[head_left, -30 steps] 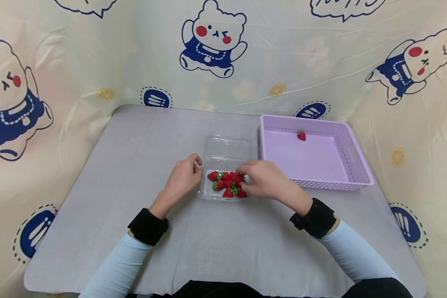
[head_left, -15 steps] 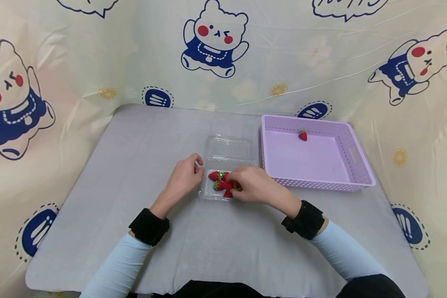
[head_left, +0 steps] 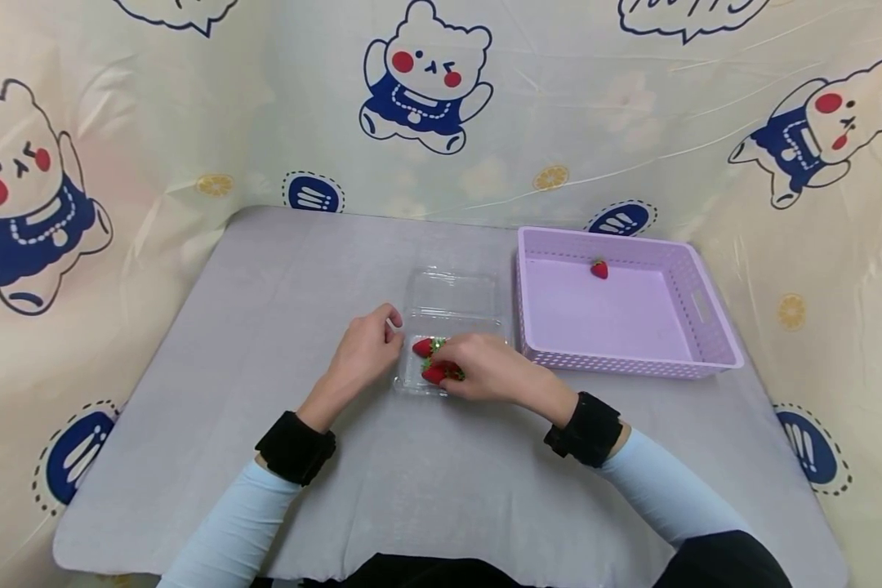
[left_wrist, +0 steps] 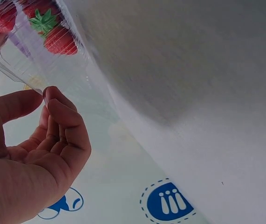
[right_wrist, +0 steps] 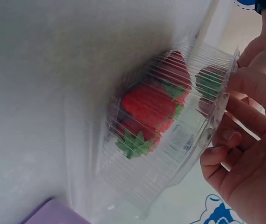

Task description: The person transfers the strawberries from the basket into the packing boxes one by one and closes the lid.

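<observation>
In the head view, a clear plastic clamshell box (head_left: 452, 291) lies open on the table, its lid folded back. Red strawberries (head_left: 424, 348) with green leaves sit in its near half, partly covered by my right hand (head_left: 488, 369). That hand reaches in from the right, thumb and fingertips around a strawberry (head_left: 434, 374) whose tip points left. Seen from the right wrist, the strawberries (right_wrist: 149, 105) bunch behind the box's ribbed wall, the right fingers (right_wrist: 251, 109) at its rim. My left hand (left_wrist: 44, 144) pinches the edge of the box between thumb and index finger.
A lilac plastic basket (head_left: 603, 318) with perforated sides stands just right of the box. One strawberry (head_left: 599, 269) lies near its back wall. Grey cloth covers the table (head_left: 441, 482), and a curtain printed with bears (head_left: 426, 90) hangs behind it.
My right hand has moved left over the strawberries, covering more of them, and a strawberry at its fingertips has shifted. My left hand stays at the box's left edge.
</observation>
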### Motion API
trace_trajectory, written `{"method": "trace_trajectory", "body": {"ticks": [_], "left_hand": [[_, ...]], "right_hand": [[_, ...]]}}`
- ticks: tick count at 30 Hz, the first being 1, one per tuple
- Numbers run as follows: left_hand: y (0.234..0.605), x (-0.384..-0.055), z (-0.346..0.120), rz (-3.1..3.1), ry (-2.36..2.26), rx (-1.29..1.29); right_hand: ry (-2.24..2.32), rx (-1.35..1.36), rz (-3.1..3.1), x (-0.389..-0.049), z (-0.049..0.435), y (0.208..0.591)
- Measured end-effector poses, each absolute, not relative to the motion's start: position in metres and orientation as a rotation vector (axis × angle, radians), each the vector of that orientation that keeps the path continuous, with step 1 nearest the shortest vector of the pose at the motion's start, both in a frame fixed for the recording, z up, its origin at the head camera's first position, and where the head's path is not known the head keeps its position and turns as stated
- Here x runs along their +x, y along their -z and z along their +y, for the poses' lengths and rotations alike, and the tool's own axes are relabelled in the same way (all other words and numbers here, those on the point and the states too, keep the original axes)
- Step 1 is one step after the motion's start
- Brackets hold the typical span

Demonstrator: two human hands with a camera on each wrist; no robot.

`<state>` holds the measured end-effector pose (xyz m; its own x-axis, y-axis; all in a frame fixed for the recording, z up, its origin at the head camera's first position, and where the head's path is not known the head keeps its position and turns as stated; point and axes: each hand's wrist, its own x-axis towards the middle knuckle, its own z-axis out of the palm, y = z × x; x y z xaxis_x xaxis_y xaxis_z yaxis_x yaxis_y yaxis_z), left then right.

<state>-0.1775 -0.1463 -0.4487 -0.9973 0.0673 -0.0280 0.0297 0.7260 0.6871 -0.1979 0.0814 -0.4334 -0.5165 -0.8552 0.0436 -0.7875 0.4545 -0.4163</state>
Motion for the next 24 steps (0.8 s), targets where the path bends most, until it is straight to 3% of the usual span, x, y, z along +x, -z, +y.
{"method": "trace_trajectory", "body": {"ticks": [24], "left_hand": [[0.448,-0.177,-0.148,2.858,-1.155,0.080]], "right_hand": [[0.601,-1.357,2.406,-0.211,0.073,0.443]]}}
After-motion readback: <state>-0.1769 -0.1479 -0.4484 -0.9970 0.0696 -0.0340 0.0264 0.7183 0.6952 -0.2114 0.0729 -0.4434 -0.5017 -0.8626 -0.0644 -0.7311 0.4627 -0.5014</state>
